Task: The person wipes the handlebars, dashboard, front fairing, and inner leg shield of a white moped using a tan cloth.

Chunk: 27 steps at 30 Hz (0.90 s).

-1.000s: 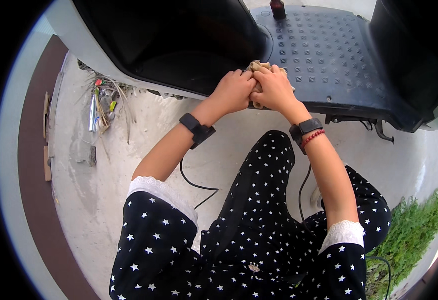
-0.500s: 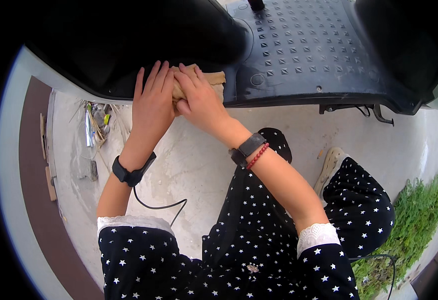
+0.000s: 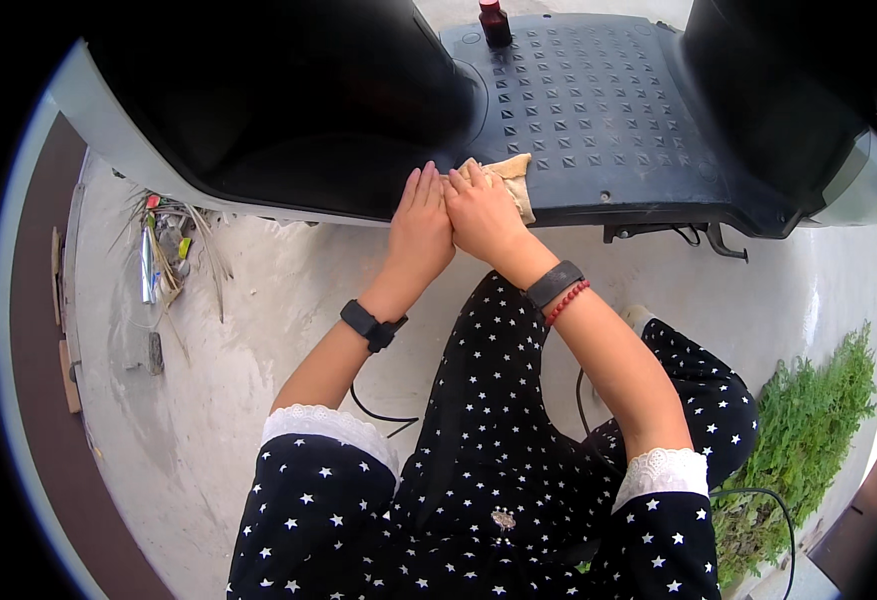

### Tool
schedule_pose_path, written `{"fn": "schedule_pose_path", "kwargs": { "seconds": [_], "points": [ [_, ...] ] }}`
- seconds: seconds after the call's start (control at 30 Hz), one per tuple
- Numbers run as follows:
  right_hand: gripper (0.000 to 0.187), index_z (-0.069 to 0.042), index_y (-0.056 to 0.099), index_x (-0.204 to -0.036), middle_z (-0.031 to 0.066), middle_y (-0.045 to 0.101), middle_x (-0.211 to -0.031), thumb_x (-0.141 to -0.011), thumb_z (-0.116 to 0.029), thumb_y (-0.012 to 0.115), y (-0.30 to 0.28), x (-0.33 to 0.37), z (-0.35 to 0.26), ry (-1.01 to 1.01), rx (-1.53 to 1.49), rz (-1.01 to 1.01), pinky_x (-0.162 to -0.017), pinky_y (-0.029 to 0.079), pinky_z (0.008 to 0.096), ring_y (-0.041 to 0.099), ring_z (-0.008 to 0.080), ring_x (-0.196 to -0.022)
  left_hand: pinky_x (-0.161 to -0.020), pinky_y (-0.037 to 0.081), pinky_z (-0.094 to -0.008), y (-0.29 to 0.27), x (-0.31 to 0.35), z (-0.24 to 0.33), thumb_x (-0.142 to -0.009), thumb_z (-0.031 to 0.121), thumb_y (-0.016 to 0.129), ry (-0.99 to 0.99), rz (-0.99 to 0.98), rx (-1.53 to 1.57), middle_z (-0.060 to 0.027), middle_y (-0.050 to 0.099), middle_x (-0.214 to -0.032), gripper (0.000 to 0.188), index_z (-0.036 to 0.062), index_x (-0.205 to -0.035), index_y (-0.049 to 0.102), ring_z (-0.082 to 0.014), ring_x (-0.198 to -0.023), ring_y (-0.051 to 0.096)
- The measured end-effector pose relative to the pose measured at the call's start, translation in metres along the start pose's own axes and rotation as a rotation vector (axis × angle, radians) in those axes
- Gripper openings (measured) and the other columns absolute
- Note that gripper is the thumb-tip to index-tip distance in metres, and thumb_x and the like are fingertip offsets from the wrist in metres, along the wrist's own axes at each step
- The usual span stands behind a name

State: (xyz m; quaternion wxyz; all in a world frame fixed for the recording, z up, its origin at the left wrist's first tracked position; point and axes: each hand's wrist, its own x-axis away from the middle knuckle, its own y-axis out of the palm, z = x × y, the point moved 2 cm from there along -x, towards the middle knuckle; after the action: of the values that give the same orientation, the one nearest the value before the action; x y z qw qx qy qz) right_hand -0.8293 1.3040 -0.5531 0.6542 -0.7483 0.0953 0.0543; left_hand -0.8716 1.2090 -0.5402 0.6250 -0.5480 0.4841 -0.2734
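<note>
A tan cloth [image 3: 515, 185] lies bunched on the near edge of a scooter's dark footboard [image 3: 598, 130]. My right hand [image 3: 485, 215] presses down on it with the fingers bent over the cloth, and part of the cloth sticks out to the right. Close beside it, my left hand [image 3: 421, 228] rests with straight fingers against the edge of the black front panel [image 3: 298, 170]. Nothing shows in the left hand. The cloth beneath my right palm is hidden.
A dark red bottle [image 3: 495, 25] stands at the footboard's far edge. A kickstand [image 3: 726, 245] hangs below the board. Litter and dry stalks [image 3: 163, 245] lie on the concrete floor at left, and green plants [image 3: 808, 410] lie at right. Black cables trail near my arms.
Both hands and the cloth have shifted right along the scooter's near edge, from the front panel to the footboard. The bottle now shows more fully as the view has moved.
</note>
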Motion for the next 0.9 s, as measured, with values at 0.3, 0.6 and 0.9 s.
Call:
{"fn": "schedule_pose_path", "kwargs": {
  "seconds": [0.3,0.6,0.9],
  "points": [
    [0.039,-0.001,0.059,-0.109,0.0165,0.054,-0.124,-0.071,-0.009,0.058,-0.053,0.023,0.044,0.006,-0.005,-0.26,-0.095,0.042,0.0478,0.046,0.0413,-0.118,-0.109,0.02,-0.0501,0.006,-0.015,0.05,-0.073,0.012,0.061,-0.2,0.1,0.271,-0.0205,0.052,-0.123,0.05,-0.0049,-0.119,0.05,-0.0315,-0.125,0.041],
    [0.036,-0.001,0.057,-0.104,0.0153,0.055,-0.117,-0.07,-0.012,0.06,-0.118,0.051,0.101,0.066,-0.176,-0.109,-0.087,0.044,0.039,0.055,0.0305,-0.103,-0.094,0.041,-0.0424,-0.024,-0.062,0.087,-0.07,0.001,0.062,-0.125,0.318,0.81,-0.0109,0.05,-0.119,0.052,0.0068,-0.118,0.045,-0.0316,-0.106,0.053],
    [0.049,-0.008,0.049,-0.12,0.0116,0.052,-0.119,-0.08,-0.03,0.066,-0.145,0.101,0.084,-0.036,-0.155,0.056,-0.09,0.04,0.0393,0.05,0.0289,-0.108,-0.073,0.05,-0.0392,-0.018,-0.053,0.085,-0.078,0.014,0.058,-0.304,0.18,1.088,-0.0135,0.065,-0.093,0.025,0.0099,-0.102,0.061,-0.0319,-0.084,0.063]
  ]
}}
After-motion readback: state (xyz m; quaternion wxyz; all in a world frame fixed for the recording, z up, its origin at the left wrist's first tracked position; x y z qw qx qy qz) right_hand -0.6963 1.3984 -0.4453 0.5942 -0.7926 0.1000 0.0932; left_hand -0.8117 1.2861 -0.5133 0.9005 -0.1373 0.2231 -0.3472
